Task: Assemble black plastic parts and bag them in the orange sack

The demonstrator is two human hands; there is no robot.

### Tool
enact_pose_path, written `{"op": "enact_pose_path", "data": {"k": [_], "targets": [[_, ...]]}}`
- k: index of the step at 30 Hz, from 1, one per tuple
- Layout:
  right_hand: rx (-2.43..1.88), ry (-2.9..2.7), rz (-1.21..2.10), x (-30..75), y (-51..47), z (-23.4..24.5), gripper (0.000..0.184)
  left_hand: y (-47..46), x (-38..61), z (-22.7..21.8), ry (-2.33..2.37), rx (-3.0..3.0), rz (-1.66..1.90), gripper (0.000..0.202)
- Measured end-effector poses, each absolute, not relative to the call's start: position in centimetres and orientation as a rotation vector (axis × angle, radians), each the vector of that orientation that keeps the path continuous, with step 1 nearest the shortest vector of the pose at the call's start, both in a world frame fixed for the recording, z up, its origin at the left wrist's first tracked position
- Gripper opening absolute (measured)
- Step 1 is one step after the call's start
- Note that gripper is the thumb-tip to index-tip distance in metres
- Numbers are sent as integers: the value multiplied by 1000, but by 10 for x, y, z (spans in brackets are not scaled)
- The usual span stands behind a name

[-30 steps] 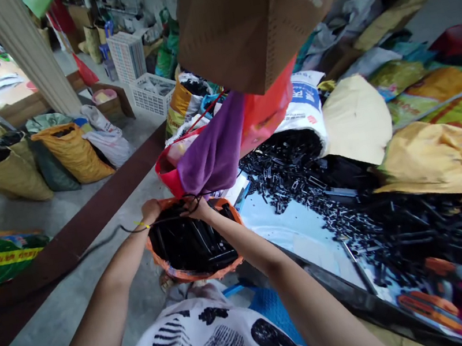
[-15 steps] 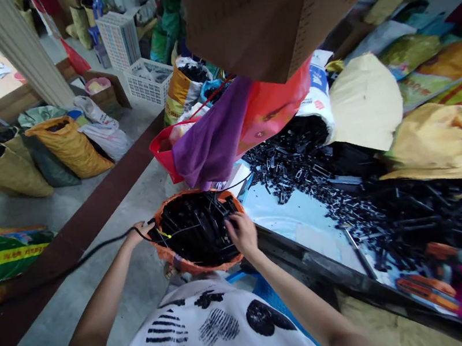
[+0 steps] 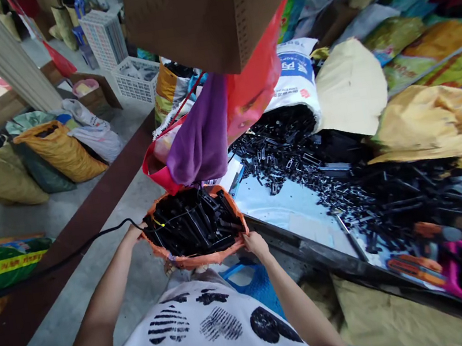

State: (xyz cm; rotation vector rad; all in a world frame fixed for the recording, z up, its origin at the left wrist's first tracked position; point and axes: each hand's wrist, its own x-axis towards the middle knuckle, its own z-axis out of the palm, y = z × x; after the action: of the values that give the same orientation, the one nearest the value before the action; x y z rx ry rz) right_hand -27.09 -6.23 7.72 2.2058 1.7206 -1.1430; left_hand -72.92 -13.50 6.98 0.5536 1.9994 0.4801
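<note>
An orange woven sack [image 3: 201, 259] full of long black plastic parts [image 3: 197, 222] stands before my body, its mouth spread wide. My left hand [image 3: 136, 232] is closed on the left side of the sack's rim, its fingers partly hidden. On the right, my right hand [image 3: 256, 243] grips the rim at the front corner. A black cable [image 3: 104, 233] runs from the left past my left hand and over the sack's mouth. A small yellow piece [image 3: 161, 225] lies on the parts near the left rim.
Beside me on the right, a light-blue worktable [image 3: 256, 198] bears heaps of small black parts [image 3: 329, 181]. A purple cloth [image 3: 198, 131] and a red bag [image 3: 153, 165] hang just beyond the sack. A cardboard box [image 3: 206, 19] juts overhead. Filled sacks [image 3: 63, 150] stand on the floor at left.
My right hand has come out from over the black parts and taken hold of the sack's right rim. My left hand stays at the left rim. The view has shifted slightly.
</note>
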Motion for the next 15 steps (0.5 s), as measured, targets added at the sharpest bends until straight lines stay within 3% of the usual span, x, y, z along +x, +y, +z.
{"op": "enact_pose_path", "data": {"k": [9, 15], "targets": [[2274, 1993, -1457, -269, -64, 73, 57, -158, -741, 90, 1884, 878, 440, 47], [2218, 2160, -1608, -266, -113, 93, 54, -180, -702, 97, 1886, 1004, 612, 37]]}}
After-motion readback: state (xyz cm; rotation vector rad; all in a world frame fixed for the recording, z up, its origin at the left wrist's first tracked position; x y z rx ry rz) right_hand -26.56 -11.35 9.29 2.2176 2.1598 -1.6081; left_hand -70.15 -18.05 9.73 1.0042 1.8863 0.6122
